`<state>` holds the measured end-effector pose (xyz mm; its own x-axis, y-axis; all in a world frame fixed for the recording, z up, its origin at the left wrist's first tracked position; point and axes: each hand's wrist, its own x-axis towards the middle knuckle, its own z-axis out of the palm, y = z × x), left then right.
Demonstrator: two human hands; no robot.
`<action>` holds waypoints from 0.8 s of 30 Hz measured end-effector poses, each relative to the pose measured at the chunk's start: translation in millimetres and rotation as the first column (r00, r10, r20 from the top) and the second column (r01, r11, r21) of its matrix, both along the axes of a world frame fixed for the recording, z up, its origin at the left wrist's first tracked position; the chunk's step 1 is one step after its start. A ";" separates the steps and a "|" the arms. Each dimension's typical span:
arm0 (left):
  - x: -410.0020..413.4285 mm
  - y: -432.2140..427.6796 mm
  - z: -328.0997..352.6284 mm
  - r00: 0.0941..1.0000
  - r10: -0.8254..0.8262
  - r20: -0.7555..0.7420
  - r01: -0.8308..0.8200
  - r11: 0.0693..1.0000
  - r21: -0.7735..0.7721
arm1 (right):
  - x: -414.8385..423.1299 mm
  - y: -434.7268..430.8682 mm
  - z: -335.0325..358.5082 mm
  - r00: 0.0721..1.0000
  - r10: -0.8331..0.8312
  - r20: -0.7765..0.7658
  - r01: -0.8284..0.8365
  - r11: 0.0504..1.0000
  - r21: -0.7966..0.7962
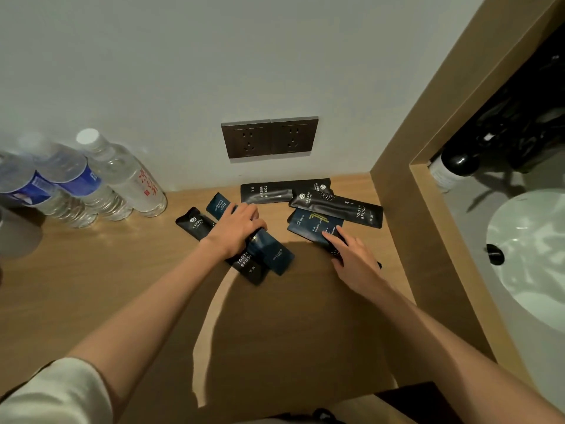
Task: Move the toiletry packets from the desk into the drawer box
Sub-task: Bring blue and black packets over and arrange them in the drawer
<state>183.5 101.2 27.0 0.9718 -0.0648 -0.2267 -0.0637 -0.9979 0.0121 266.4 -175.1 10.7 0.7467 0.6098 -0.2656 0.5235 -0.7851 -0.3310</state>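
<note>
You seem to be only beginning: the toiletry packets (336, 206) are all lying on the desk (122, 286), and no drawer box is showing. Your left hand (237, 229) is curling around two packets (260, 261). Your right hand (354, 261) is pressing straight fingers on a blue packet (315, 228).

One head-worn wide-angle camera, looking forward and steeply down onto the worktop (107, 286), facing the double wall socket (269, 138) straight ahead, hovering close above the surface, taking in water bottles (76, 185) left of the socket and a basin (535, 255) right of it, edges bowing outward
</note>
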 end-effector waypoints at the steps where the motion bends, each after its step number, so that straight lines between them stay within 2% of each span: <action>1: 0.9 0.7 0.9 1.000 -0.015 0.002 0.015 1.000 0.019 | -1.4 -4.5 -0.6 1.000 -0.027 0.000 0.027 0.999 0.028; 5: 2.9 1.9 2.5 0.998 -0.048 -0.035 0.050 0.996 0.068 | -12.2 -14.8 3.4 0.998 -0.068 0.018 0.065 0.990 0.127; 8: 4.3 -0.2 5.4 0.998 -0.037 -0.048 0.039 0.999 0.035 | -21.3 -16.6 9.1 0.995 -0.096 0.005 0.095 0.990 0.109; 11: 1.7 -3.0 15.2 0.998 -0.029 0.046 0.031 0.999 -0.026 | -22.5 -19.4 12.6 0.994 -0.111 0.009 0.110 0.991 0.075; 14: -7.3 -2.0 30.1 0.984 -0.022 0.177 0.026 0.999 -0.021 | -21.5 -20.5 20.0 0.987 -0.155 -0.035 0.156 0.986 0.061; 16: -16.5 0.7 39.8 0.982 0.031 0.188 -0.016 0.997 -0.078 | -22.3 -21.4 24.9 0.980 -0.187 -0.068 0.192 0.979 0.067; 21: -49.7 16.1 43.0 0.983 0.172 -0.059 -0.181 0.936 -0.302 | -27.9 -24.1 35.3 0.973 -0.208 -0.101 0.216 0.973 0.079; 24: -59.6 24.0 32.8 0.971 0.124 -0.204 -0.179 0.944 -0.278 | -31.8 -26.7 39.8 0.956 -0.245 -0.165 0.268 0.954 0.137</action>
<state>123.9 125.3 59.7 0.9197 -0.0101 -0.3926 0.1186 -0.9458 0.3022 234.7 -201.8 50.4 0.8440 0.4453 -0.2988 0.2490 -0.8189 -0.5170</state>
